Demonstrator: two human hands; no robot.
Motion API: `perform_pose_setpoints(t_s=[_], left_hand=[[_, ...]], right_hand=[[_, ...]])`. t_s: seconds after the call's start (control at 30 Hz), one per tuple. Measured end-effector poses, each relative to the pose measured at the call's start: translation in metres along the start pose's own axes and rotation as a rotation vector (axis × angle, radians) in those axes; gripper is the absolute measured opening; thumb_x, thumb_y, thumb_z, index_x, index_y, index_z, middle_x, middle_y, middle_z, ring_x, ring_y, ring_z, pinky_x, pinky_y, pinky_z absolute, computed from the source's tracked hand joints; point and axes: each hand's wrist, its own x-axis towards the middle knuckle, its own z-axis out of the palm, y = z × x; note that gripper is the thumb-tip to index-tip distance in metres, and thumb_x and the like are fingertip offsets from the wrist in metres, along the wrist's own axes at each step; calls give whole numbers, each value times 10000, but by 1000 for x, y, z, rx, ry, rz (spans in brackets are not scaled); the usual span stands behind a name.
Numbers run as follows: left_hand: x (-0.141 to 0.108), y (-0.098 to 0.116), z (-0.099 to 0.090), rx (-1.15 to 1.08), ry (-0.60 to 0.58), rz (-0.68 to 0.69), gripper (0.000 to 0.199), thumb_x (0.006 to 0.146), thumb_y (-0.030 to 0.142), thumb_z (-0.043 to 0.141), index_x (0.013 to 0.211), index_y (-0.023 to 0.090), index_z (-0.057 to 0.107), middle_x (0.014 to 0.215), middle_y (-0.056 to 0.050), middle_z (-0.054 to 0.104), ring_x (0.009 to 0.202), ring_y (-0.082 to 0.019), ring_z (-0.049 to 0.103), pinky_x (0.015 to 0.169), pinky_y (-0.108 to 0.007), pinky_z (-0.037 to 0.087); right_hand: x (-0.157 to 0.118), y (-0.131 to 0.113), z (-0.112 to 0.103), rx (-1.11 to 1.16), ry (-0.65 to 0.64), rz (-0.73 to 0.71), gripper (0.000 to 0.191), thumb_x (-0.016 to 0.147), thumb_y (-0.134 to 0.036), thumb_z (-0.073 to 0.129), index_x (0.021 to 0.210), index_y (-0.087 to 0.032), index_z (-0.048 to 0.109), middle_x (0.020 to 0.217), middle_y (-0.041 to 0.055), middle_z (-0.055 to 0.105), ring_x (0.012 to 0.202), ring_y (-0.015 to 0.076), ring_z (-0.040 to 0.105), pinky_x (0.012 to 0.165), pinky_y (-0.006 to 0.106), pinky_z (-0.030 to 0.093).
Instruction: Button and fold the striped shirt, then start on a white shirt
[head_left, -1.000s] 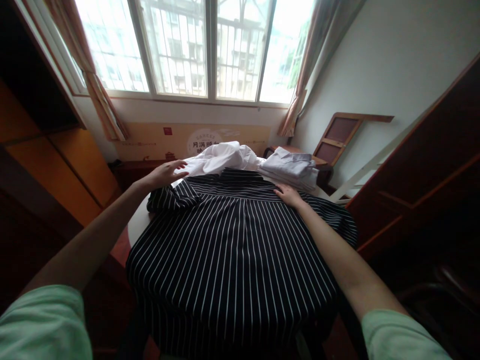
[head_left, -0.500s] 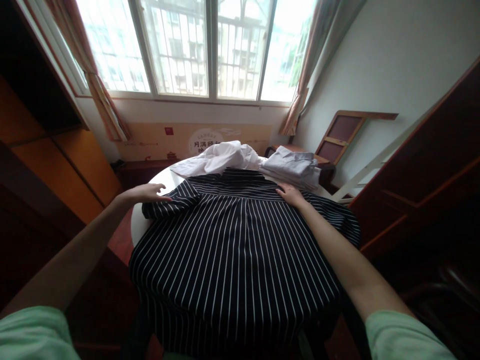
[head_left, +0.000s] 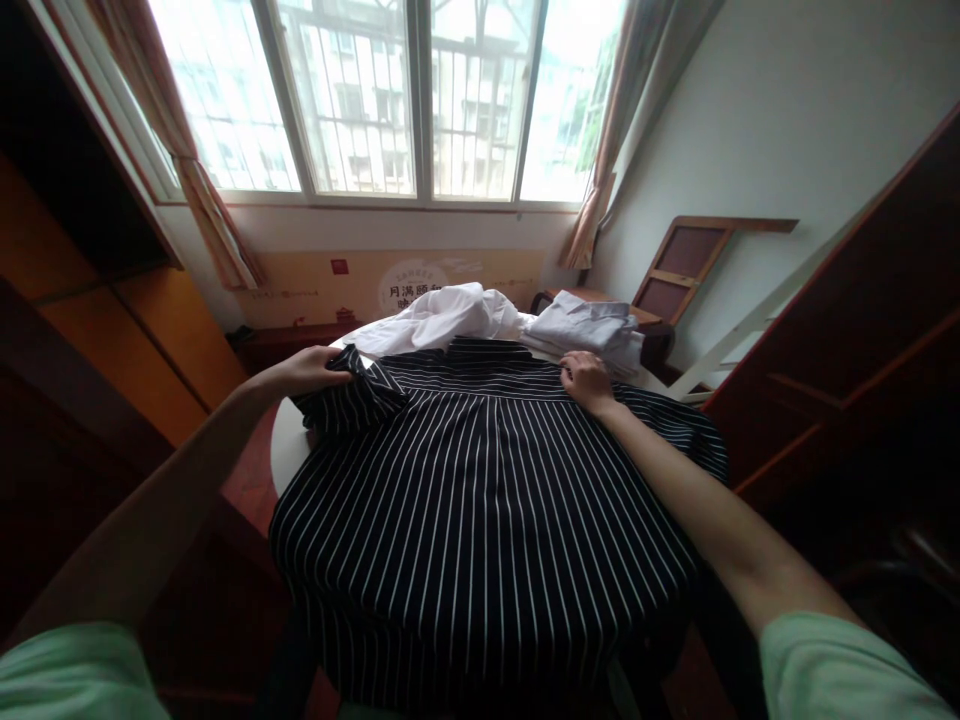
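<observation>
A black shirt with white stripes (head_left: pixel 487 500) lies back side up over the round table, collar toward the window, its hem hanging over the near edge. My left hand (head_left: pixel 311 370) is closed on its left sleeve, which is lifted and bunched up off the table. At the right shoulder, my right hand (head_left: pixel 587 380) has its fingers curled on the fabric near the collar. The right sleeve (head_left: pixel 686 430) drapes over the table's right side.
Behind the collar lie a rumpled white garment (head_left: pixel 442 315) and a folded light-grey stack of clothes (head_left: pixel 589 325). White tabletop (head_left: pixel 289 450) shows at the left. A wooden chair (head_left: pixel 679 270) stands back right; orange cabinets (head_left: pixel 142 340) are at the left.
My left hand has gone from spread fingers beside the left sleeve to gripping it and lifting it. My right hand's fingers have curled in at the right shoulder.
</observation>
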Motion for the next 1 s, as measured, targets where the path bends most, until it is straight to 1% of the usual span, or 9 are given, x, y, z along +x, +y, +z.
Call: perform_pose_setpoints(t_s=[0.13,0.2,0.27,0.37,0.47,0.53,0.67,0.83,1.0], left_hand=[[-15,41,3,-195,-318,236,408,635,427,609,935,151,625,857,-45,641,777,-187,577,684,-278,464],[-12,45,7,-270,-430,279,415,676,441,586,959,139,615,835,-62,644,754,-179,578,669,-277,464],[2,33,12,-324,-382,292,432,730,464,524,988,124,593,840,-79,644,747,-172,580,675,-288,465],[32,-5,24,-242,-103,250,476,714,510,515,943,99,584,889,-98,632,789,-182,577,713,-313,465],[45,-44,38,-124,76,113,590,627,593,539,939,95,592,980,-135,615,889,-234,575,770,-349,464],[35,-60,47,-128,33,69,657,638,612,513,1071,120,549,1124,-152,567,993,-257,551,822,-356,454],[-8,-70,58,-97,-74,204,817,601,538,606,1309,227,341,1365,-96,371,1209,-268,391,940,-339,389],[-32,-74,68,-49,104,198,801,640,401,573,1337,147,269,1314,-135,408,1137,-252,451,922,-355,399],[-29,-76,74,89,288,115,420,677,255,441,1067,120,517,927,-88,583,741,-181,554,722,-331,463]], right_hand=[[-2,-71,-18,408,-58,82,159,786,-191,457,878,-135,574,904,98,625,875,202,568,820,351,425],[-8,-114,-25,740,-327,164,178,839,-270,421,928,-153,520,829,65,636,740,157,598,685,296,473],[-18,-150,-29,961,-628,195,235,867,-352,387,970,-158,470,793,55,634,661,135,603,588,257,479],[-34,-181,-32,899,-717,157,306,808,-393,505,996,-155,458,810,51,620,645,124,589,559,231,461],[-41,-188,-37,618,-624,18,383,725,-425,599,971,-147,504,834,63,613,728,155,573,629,254,438],[-42,-185,-38,460,-634,-59,402,686,-504,603,875,-152,555,813,68,609,752,177,561,642,267,416],[-38,-179,-34,371,-806,-90,362,635,-520,629,691,-165,585,682,43,582,650,160,538,562,253,373],[-34,-183,-30,608,-816,-3,202,634,-307,655,576,-156,534,546,-16,501,543,100,477,513,222,350],[-35,-181,-47,1215,-712,378,100,688,-140,516,601,-154,469,554,-40,472,503,70,488,531,220,456]])
